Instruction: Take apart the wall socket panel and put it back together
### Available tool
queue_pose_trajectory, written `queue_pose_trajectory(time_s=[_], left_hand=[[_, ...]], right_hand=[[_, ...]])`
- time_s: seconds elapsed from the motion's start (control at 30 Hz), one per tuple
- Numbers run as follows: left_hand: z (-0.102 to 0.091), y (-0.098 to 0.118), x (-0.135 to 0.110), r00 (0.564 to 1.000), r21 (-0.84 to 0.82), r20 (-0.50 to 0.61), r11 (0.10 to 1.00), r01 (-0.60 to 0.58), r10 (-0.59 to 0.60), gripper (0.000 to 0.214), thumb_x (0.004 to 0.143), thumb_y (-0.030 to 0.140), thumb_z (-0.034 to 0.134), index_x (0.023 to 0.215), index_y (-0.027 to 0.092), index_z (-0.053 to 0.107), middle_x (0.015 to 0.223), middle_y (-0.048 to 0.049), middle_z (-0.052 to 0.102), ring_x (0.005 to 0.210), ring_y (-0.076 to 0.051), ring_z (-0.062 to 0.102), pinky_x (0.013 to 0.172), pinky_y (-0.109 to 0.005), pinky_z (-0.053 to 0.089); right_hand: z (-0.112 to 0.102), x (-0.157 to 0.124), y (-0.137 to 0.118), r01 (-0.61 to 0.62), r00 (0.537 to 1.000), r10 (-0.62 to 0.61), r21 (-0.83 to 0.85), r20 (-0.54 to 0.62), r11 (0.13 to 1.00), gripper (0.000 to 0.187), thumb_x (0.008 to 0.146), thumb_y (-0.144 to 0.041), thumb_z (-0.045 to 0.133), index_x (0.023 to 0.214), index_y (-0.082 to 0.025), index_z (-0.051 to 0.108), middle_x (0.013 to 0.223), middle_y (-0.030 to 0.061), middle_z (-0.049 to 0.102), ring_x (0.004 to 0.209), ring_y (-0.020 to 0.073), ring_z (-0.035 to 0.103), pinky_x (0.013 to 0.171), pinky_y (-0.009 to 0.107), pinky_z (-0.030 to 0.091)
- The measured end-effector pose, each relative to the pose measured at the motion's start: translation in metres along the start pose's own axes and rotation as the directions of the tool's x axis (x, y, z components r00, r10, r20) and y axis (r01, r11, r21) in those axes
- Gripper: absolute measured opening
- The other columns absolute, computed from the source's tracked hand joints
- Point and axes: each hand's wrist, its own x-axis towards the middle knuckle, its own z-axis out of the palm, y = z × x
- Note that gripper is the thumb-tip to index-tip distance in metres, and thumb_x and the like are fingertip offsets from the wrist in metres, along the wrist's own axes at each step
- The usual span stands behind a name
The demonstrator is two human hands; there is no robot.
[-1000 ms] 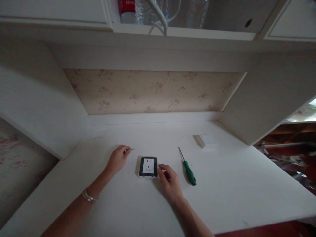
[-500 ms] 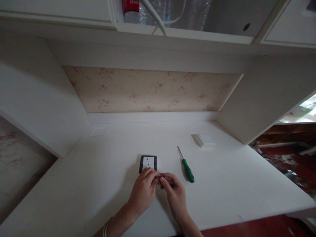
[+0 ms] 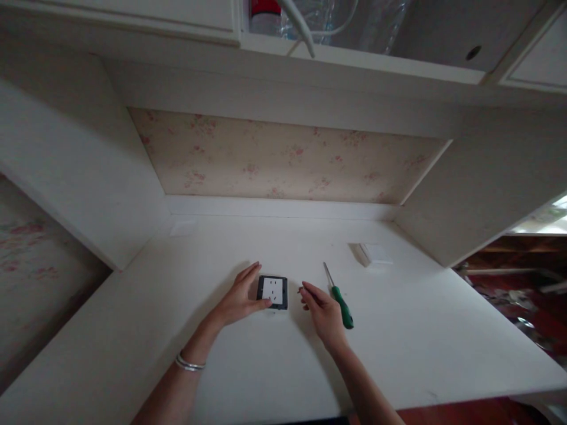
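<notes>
A power socket with a white face and a dark surround lies flat on the white tabletop. My left hand is beside it on the left, fingers spread, with the thumb reaching onto its lower left part. To the right of the socket, my right hand is closed in a pinch. A tiny thin tip shows at its fingertips, too small to name. Close by on the right lies a screwdriver with a green handle, its shaft pointing away from me.
A small white box-like piece lies farther back on the right of the tabletop. A flat pale piece is at the back left. Overhead, an open cabinet shelf holds plastic bottles, and a white cable hangs over its edge.
My hands were together in front of the socket and have moved apart. The left has opened beside the socket; the right has drawn away, still pinched. The view has shifted slightly.
</notes>
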Motion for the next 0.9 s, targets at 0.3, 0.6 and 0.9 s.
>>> queue_pose_trajectory(time_s=[0.3, 0.6, 0.9], left_hand=[[0.005, -0.003, -0.002, 0.995, -0.083, 0.091, 0.996, -0.04, 0.047, 0.089, 0.058, 0.038, 0.081, 0.136, 0.023, 0.041, 0.138, -0.0124, 0.043, 0.129, -0.029, 0.037, 0.109, -0.045, 0.027], [0.004, 0.013, -0.004, 0.999, -0.137, 0.02, 0.99, -0.028, 0.031, 0.074, 0.056, 0.028, 0.081, 0.123, 0.023, 0.051, 0.122, -0.0084, 0.054, 0.113, -0.027, 0.051, 0.098, -0.038, 0.04], [0.002, 0.015, -0.005, 1.0, -0.128, 0.008, 0.992, -0.017, 0.018, 0.072, 0.055, 0.027, 0.081, 0.121, 0.025, 0.052, 0.121, -0.0066, 0.056, 0.112, -0.026, 0.052, 0.097, -0.039, 0.041]], right_hand=[[0.015, 0.008, -0.002, 0.107, 0.984, -0.086, -0.133, 0.155, 0.985, 0.031, 0.082, -0.041, 0.055, 0.095, -0.018, 0.071, 0.089, 0.0075, 0.072, 0.077, 0.0211, 0.067, 0.07, 0.034, 0.055], [0.012, 0.01, -0.011, 0.36, 0.923, -0.28, -0.341, 0.263, 0.868, 0.025, 0.087, -0.03, 0.05, 0.098, -0.024, 0.071, 0.098, 0.0035, 0.072, 0.087, 0.0209, 0.066, 0.081, 0.034, 0.052], [0.008, 0.012, -0.014, 0.521, 0.831, -0.305, -0.456, 0.466, 0.722, 0.03, 0.087, -0.017, 0.047, 0.105, -0.026, 0.07, 0.104, 0.0047, 0.07, 0.094, 0.0195, 0.063, 0.085, 0.033, 0.048]])
